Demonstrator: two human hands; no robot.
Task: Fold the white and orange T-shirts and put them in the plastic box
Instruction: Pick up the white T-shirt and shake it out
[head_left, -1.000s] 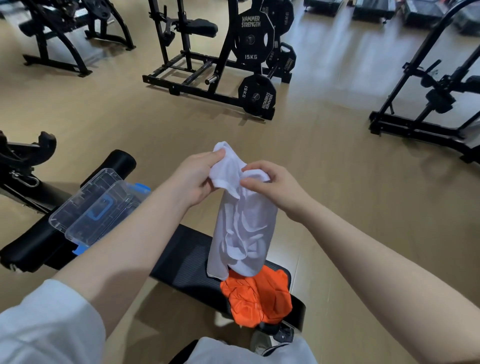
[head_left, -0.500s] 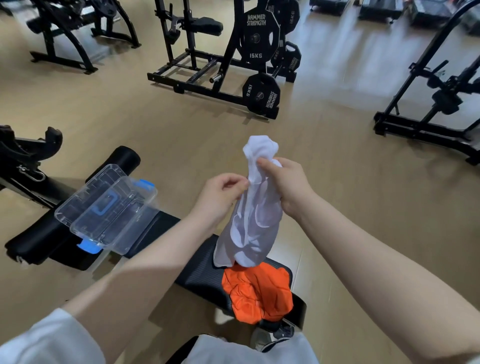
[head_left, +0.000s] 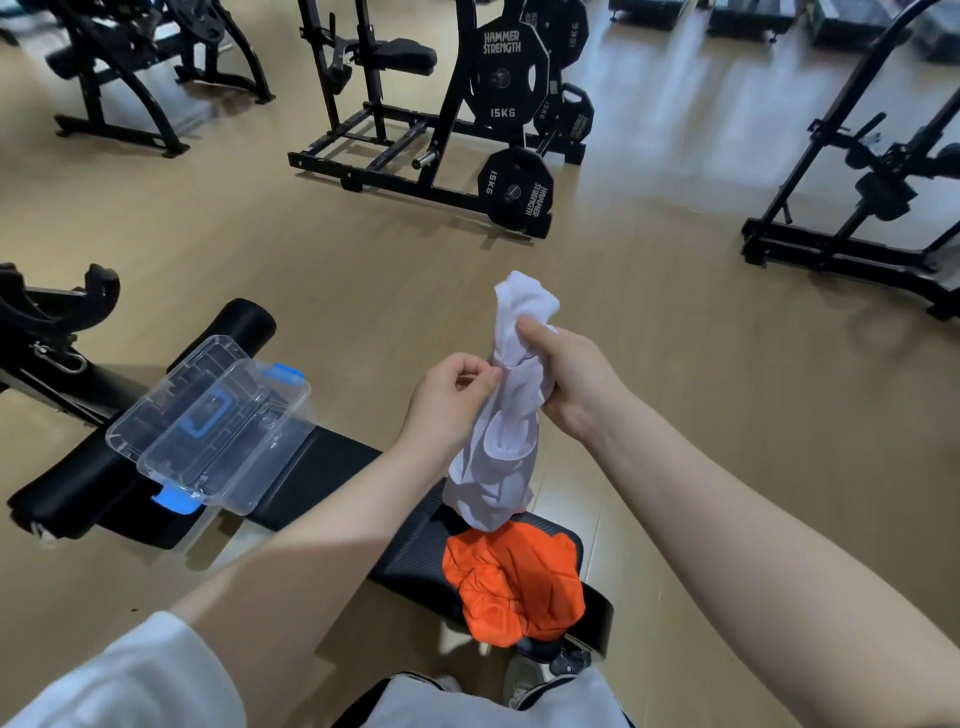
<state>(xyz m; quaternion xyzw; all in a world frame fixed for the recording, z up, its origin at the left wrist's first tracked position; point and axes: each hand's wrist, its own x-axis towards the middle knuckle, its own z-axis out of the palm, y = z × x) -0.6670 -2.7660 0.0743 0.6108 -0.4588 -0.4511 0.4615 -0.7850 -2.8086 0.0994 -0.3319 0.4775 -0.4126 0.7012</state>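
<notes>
Orange T-shirt (head_left: 514, 584) lay crumpled on bench (head_left: 332, 467). Above it, right hand (head_left: 566, 379) gripped the bunched white T-shirt (head_left: 498, 447); left hand (head_left: 452, 395) had dropped to pinch lower. Unfolded yet. Plastic box (head_left: 208, 431) waited left.

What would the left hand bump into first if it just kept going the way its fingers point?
The left hand points rightward at the white T-shirt, which its fingers already pinch. Just past the cloth is the right hand, though depth is hard to judge.
</notes>
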